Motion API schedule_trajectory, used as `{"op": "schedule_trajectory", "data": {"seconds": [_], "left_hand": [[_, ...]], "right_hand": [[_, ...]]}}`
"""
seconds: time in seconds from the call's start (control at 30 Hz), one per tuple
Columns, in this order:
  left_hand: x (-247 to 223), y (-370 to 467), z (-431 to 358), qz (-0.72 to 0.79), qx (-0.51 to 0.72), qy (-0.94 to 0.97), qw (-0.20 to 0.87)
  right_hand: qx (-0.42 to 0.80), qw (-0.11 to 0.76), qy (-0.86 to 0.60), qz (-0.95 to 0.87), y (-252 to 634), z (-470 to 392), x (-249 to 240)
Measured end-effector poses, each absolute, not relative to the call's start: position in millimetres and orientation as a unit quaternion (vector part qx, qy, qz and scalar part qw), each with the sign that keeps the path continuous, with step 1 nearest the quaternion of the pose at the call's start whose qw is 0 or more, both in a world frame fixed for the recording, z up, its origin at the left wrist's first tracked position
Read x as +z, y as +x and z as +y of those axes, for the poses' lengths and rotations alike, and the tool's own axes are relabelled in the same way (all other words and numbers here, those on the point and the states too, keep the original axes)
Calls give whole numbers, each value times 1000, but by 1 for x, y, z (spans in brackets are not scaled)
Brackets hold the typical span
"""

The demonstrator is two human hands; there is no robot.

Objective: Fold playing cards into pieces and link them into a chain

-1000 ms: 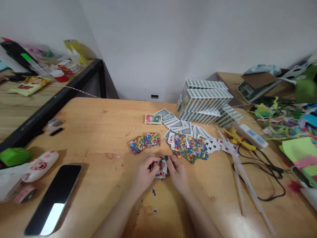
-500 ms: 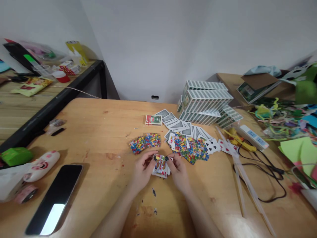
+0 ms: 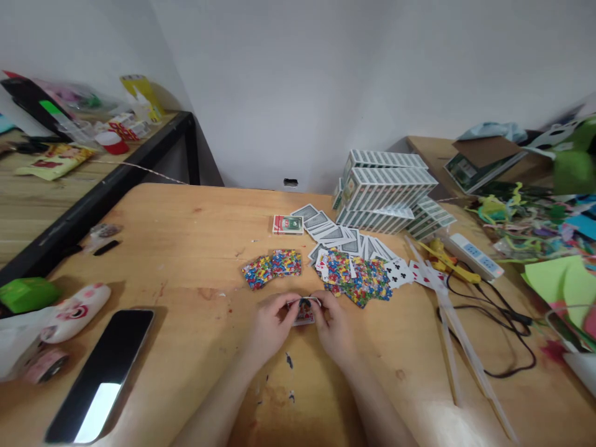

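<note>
A small stack of playing cards (image 3: 305,315) is held between both hands, with a red-suited face card showing on top. My left hand (image 3: 274,316) pinches its left edge and my right hand (image 3: 331,320) its right edge, thumbs towards me. How many cards are in the stack is hidden. Just beyond the hands lie playing cards with bright multicoloured backs (image 3: 286,263), grouped at the left. To the right spreads a larger multicoloured pile (image 3: 363,282), a few cards face up, among them a club card (image 3: 398,273). Grey-backed cards (image 3: 333,233) fan out behind it.
A green-and-white card box (image 3: 287,225) lies near the middle back, left of stacked striped cartons (image 3: 388,189). A black phone (image 3: 102,372) is at the left front. On the right are clear plastic strips (image 3: 459,335), a black cable (image 3: 500,375) and a power strip (image 3: 477,256).
The stack in my hands has tilted so its face looks shorter, and its edges are drawn together. Both hands have closed in slightly around it. The cards on the table stay put.
</note>
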State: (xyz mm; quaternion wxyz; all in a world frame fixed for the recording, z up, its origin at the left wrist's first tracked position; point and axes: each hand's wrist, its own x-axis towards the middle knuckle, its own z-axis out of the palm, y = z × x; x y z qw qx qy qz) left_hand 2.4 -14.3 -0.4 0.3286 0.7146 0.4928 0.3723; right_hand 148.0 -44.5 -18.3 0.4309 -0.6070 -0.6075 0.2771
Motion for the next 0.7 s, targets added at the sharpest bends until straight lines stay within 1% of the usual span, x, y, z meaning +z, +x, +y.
{"op": "schedule_trajectory", "data": {"seconds": [0.1, 0.23, 0.47, 0.6, 0.7], "left_hand": [[-1, 3, -16, 472, 376, 754, 260], [-1, 4, -18, 450, 382, 776, 224], [0, 6, -18, 443, 388, 778, 220], [1, 5, -19, 450, 373, 778, 230], [0, 5, -19, 460, 364, 773, 242]], "right_hand": [[268, 429, -600, -620, 152, -43, -12], [250, 436, -601, -622, 155, -43, -5], [222, 435, -618, -616, 156, -47, -4], [239, 424, -624, -610, 157, -47, -4], [261, 432, -615, -606, 157, -47, -3]]}}
